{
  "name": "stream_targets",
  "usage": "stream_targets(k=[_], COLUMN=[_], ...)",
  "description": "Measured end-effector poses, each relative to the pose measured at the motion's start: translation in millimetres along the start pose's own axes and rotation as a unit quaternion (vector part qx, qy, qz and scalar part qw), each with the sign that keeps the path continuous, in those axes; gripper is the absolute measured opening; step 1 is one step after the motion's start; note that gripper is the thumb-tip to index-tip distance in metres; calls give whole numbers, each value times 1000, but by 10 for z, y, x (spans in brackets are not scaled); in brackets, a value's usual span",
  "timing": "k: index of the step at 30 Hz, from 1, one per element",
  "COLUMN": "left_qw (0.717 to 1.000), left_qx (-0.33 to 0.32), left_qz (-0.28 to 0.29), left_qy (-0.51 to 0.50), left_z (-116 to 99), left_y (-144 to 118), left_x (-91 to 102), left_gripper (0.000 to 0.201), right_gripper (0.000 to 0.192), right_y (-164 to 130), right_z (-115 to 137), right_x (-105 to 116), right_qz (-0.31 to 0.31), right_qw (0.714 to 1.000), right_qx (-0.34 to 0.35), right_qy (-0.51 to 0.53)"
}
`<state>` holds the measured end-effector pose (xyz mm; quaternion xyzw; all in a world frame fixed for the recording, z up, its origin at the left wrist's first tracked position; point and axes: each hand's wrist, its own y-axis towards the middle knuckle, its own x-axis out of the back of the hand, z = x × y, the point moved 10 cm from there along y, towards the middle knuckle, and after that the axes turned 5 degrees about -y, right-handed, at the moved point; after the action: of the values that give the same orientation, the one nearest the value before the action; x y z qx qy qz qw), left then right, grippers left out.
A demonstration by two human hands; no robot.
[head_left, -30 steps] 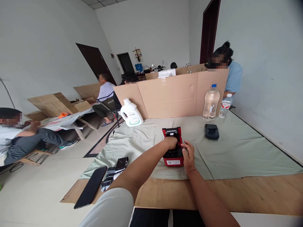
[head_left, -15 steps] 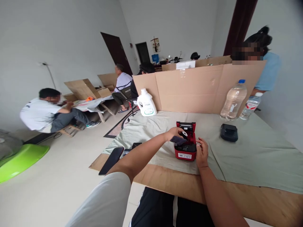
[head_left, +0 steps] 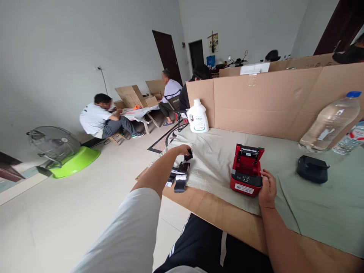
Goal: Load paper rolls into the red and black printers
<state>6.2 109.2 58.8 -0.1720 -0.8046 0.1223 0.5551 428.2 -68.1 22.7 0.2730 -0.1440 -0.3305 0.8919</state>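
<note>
At the left side of the cloth, my left hand [head_left: 184, 150] is closed on a black paper roll [head_left: 188, 154], partly hidden by the fingers. Just below it lie several black-and-white rolls with loose strips [head_left: 180, 182]. A small red and black label printer [head_left: 246, 185] stands with its lid raised and its red roll bay bare. My right hand [head_left: 267, 188] grips the printer's right side, fingers bent against the casing. To the right of that hand rests a black case-like object [head_left: 312, 169].
A cardboard screen [head_left: 261, 102] borders the table's back. A white jug [head_left: 198, 117] stands at the back left, and two clear bottles, one large with a blue cap [head_left: 331, 121], at the right. Beyond sit other people, a fan [head_left: 55, 142] and a green basin [head_left: 76, 163].
My left hand has moved left from the printer to the rolls, carrying the roll out of the bay. My right hand stays at the printer. The view has turned left.
</note>
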Motion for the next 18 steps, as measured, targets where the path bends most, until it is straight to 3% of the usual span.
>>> stream_targets(k=[6,10,14,18], left_qw=[998,997,996,998], left_qx=[28,39,70,49], left_qz=[-29,-56,-44,-25], left_qy=[47,48,46,33], left_z=[224,430,764,900], left_y=[122,42,-167,-442], left_x=[-308,-202,-83,-212], left_gripper=[57,63,46,31], right_gripper=[42,42,41,40], right_y=[13,11,7,4], right_z=[-39,-86,-89,-123], right_x=[13,10,11,-9], right_qz=[9,14,5,3], right_qw=[1000,1000,1000,999], right_qx=[-13,-24,-21,-33], right_qy=[-7,-3,6,15])
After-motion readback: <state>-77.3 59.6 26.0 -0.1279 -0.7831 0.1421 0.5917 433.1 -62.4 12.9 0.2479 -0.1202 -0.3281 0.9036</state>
